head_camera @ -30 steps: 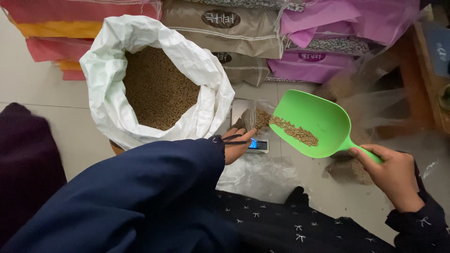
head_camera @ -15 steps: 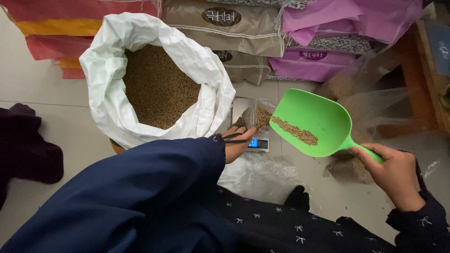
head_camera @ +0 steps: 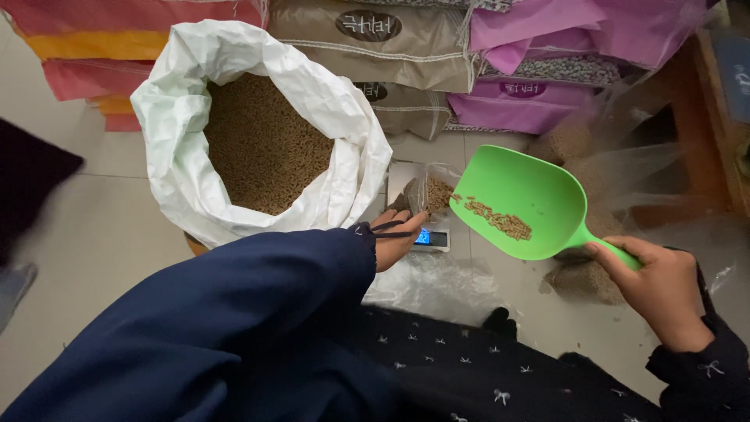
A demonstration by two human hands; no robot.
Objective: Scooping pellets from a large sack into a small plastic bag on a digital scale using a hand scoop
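Note:
My right hand [head_camera: 660,285] grips the handle of a green plastic scoop [head_camera: 519,203] that carries a few brown pellets. The scoop's lip hovers just right of a small clear bag of pellets [head_camera: 433,194] standing on a small digital scale [head_camera: 431,236]. My left hand [head_camera: 394,238], in a dark blue sleeve, pinches the near edge of that bag, holding its mouth open. A large white woven sack [head_camera: 180,133], rolled down at the rim and full of brown pellets, stands to the left.
Stacked feed sacks, brown [head_camera: 375,39], pink [head_camera: 547,101] and red with yellow [head_camera: 86,47], line the back. Clear filled bags [head_camera: 582,277] lie near a wooden frame [head_camera: 703,117] at right. Crumpled clear plastic [head_camera: 433,285] lies below the scale. A dark object [head_camera: 31,180] sits at the left edge.
The pellets in the scoop have slid toward the handle. The dark object at the left edge has shifted. Both hands stay about where they were.

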